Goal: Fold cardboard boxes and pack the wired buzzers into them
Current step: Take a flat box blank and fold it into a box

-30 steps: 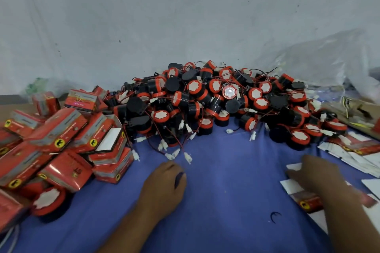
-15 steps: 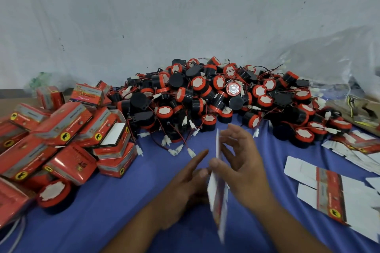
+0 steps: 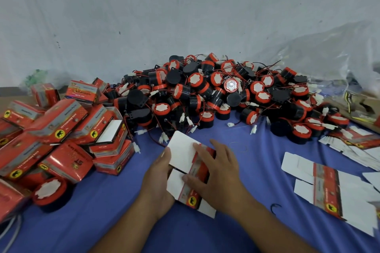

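Observation:
A flat red-and-white cardboard box blank [image 3: 183,150] lies tilted between my hands at the centre front, white flaps facing up. My left hand [image 3: 159,178] grips its left edge from below. My right hand [image 3: 218,170] presses on its red printed band from the right, fingers spread. Behind the hands rises a big heap of black-and-red wired buzzers [image 3: 216,92] with white plugs. One loose buzzer [image 3: 50,193] sits at the front left.
Several folded red boxes [image 3: 61,133] are stacked on the left. More flat blanks [image 3: 327,181] lie on the blue cloth [image 3: 257,160] at the right, with others further back right [image 3: 357,141]. A clear plastic bag [image 3: 329,53] leans on the white wall.
My right hand fetched a flat blank from the right and brought it to the centre. Both hands have turned it from edge-on to nearly flat, and both now hold it.

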